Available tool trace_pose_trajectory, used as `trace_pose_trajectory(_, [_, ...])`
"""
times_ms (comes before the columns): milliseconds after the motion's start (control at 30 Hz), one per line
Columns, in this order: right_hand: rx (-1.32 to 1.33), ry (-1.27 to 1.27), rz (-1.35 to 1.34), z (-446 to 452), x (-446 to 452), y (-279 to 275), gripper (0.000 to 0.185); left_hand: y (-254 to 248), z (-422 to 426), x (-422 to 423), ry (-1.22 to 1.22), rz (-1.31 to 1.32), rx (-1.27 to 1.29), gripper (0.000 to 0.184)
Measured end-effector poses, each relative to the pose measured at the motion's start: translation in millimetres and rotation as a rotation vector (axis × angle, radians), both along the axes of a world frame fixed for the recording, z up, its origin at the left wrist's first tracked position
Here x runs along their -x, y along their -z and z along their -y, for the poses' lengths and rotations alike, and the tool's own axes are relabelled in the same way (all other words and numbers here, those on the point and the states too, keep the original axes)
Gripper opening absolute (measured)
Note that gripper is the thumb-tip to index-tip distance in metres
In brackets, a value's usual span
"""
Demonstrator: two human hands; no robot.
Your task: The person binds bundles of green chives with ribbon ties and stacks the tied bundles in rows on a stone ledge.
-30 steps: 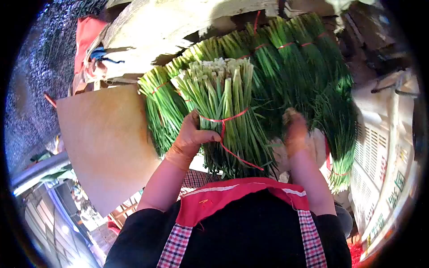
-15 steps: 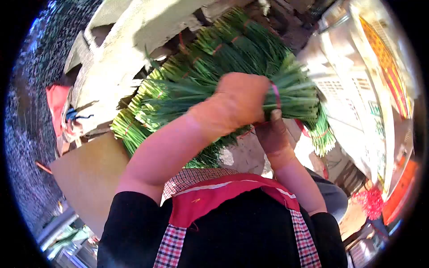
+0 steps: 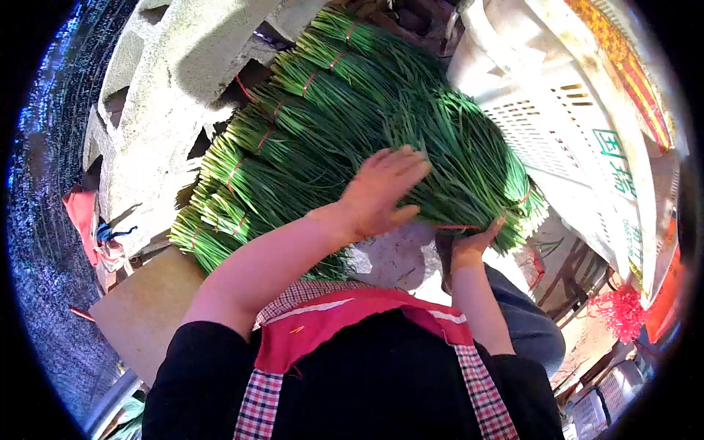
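Note:
My left hand (image 3: 381, 192) is open, its fingers spread over the leafy green tops of a tied bundle. At the near edge of that bundle, my right hand (image 3: 477, 246) holds it close to the pale cut ends (image 3: 524, 220), with the thumb on the stems and the other fingers mostly hidden. This bundle lies at the right of the pile, cut ends pointing right. Several more green bundles (image 3: 293, 139) with red ties lie side by side, cut ends to the left.
Pale concrete blocks (image 3: 158, 103) stand behind and left of the pile. A white perforated crate (image 3: 572, 110) with white sacking is at the right. A brown board (image 3: 150, 301) lies at lower left. Red string (image 3: 620, 312) hangs at right, and a red cloth (image 3: 82, 220) is at far left.
The bundle held upright a second ago was turned sideways and now lies on the right of the pile. My left hand has let go of it. The view has shifted right.

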State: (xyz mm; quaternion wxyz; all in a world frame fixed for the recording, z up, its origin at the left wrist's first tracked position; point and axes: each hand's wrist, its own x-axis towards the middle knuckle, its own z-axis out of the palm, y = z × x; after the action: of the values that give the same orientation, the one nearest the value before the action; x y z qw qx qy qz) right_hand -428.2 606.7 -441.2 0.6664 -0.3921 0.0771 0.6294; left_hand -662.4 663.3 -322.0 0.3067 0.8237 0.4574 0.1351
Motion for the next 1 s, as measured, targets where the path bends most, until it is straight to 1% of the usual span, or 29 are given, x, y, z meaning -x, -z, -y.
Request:
trace_pose_trajectory(33, [0.069, 0.064, 0.19, 3.9, -8.1, 22.1, 0.063, -2.8, 8.1, 14.4, -0.057, 0.035, 0.0, 0.065])
trace_pose_trajectory(67, [0.11, -0.015, 0.021, 10.1, -21.5, 47.1, 0.063, -4.7, 15.8, 27.8, -0.121, 0.065, 0.005, 0.062])
trace_pose_trajectory(100, [0.117, -0.01, 0.017, 16.3, -20.6, 52.1, 0.063, -6.6, 24.2, 40.5, -0.185, 0.097, 0.01, 0.061])
trace_pose_trajectory(133, [0.13, -0.017, -0.058, 19.4, -17.3, 49.0, 0.068, -8.8, 33.6, 51.3, -0.273, 0.107, 0.03, 0.06])
trace_pose_trajectory(200, [0.152, -0.028, 0.103, 23.8, -9.7, 36.3, 0.071, -11.7, 49.9, 72.6, -0.414, 0.149, 0.044, 0.06])
trace_pose_trajectory(233, [0.168, -0.034, 0.183, 24.9, -4.6, 27.3, 0.072, -13.6, 56.9, 81.7, -0.416, 0.153, 0.05, 0.06])
trace_pose_trajectory(267, [0.224, -0.043, 0.082, 33.0, -9.0, 35.0, 0.072, -15.9, 63.3, 88.9, -0.485, 0.145, 0.037, 0.058])
trace_pose_trajectory(300, [0.19, -0.044, 0.057, 31.8, -9.8, 36.6, 0.071, -17.0, 65.4, 94.5, -0.556, 0.133, 0.013, 0.057])
trace_pose_trajectory(333, [0.157, -0.046, 0.031, 30.6, -10.7, 38.0, 0.069, -18.7, 67.8, 97.4, -0.578, 0.186, 0.054, 0.055])
trace_pose_trajectory(367, [0.123, -0.048, 0.005, 29.2, -11.5, 39.2, 0.068, -21.4, 68.3, 98.9, -0.582, 0.18, 0.048, 0.055])
trace_pose_trajectory(400, [0.167, -0.016, 0.074, 24.7, -7.0, 23.0, 0.067, -24.5, 67.3, 100.2, -0.576, 0.192, 0.028, 0.055])
trace_pose_trajectory(500, [0.181, 0.021, 0.169, 22.2, -11.9, 28.3, 0.063, -29.8, 66.0, 97.4, -0.586, 0.212, -0.004, 0.055])
trace_pose_trajectory(567, [0.185, 0.036, 0.094, 17.9, -12.9, 23.3, 0.058, -31.6, 70.8, 93.8, -0.601, 0.222, -0.004, 0.055])
trace_pose_trajectory(633, [0.162, 0.044, 0.075, 6.1, -2.8, -1.1, 0.055, -32.7, 73.8, 91.6, -0.582, 0.216, 0.024, 0.055])
trace_pose_trajectory(667, [0.287, 0.075, 0.109, 0.4, 2.8, -14.2, 0.054, -31.9, 75.6, 90.6, -0.578, 0.214, 0.024, 0.055])
trace_pose_trajectory(767, [0.366, 0.076, 0.203, 1.9, -13.3, 18.9, 0.055, -26.9, 82.3, 91.0, -0.626, 0.234, 0.06, 0.055])
trace_pose_trajectory(833, [0.155, -0.036, 0.236, -5.7, -18.1, 31.4, 0.054, -24.7, 84.8, 91.6, -0.661, 0.231, 0.086, 0.056])
trace_pose_trajectory(867, [0.128, -0.031, 0.181, -4.5, -21.7, 35.6, 0.055, -26.2, 86.0, 90.7, -0.661, 0.229, 0.093, 0.056])
trace_pose_trajectory(900, [0.13, -0.033, 0.181, -1.0, -38.7, 58.0, 0.055, -30.5, 83.4, 88.2, -0.703, 0.25, 0.158, 0.056])
trace_pose_trajectory(933, [0.036, -0.296, 1.047, 4.9, -67.1, 99.7, 0.055, -33.5, 84.5, 87.0, -0.761, 0.268, 0.218, 0.056])
trace_pose_trajectory(967, [0.089, -0.653, 1.516, -3.5, -58.2, 86.9, 0.054, -26.8, 90.3, 84.6, -0.761, 0.313, 0.268, 0.056])
trace_pose_trajectory(1000, [0.102, -0.934, 2.018, -10.4, -51.3, 71.4, 0.054, -25.5, 97.1, 93.3, -0.808, 0.308, 0.292, 0.055])
